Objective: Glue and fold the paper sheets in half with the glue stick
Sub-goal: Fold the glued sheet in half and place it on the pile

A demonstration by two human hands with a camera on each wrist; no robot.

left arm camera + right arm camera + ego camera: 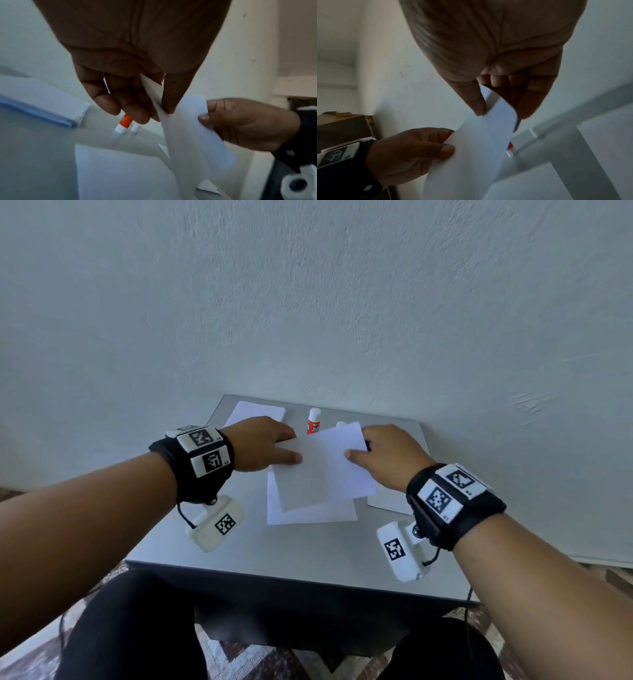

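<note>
While we are lifting one sheet off the table, status:
held sheet point(320, 470): hanging between both hands above the grey table point(308, 546), tilted, long axis running near-left to far-right.
left hand point(262, 445): pinching the sheet's left edge, thumb over fingers.
right hand point(387, 455): pinching its far-right corner, thumb on top.
flat sheet point(308, 513): lying just under the held one.
glue stick point(314, 422): standing upright behind the sheet, between our hands, long axis vertical.
paper stack point(255, 410): sitting at far left.
</note>
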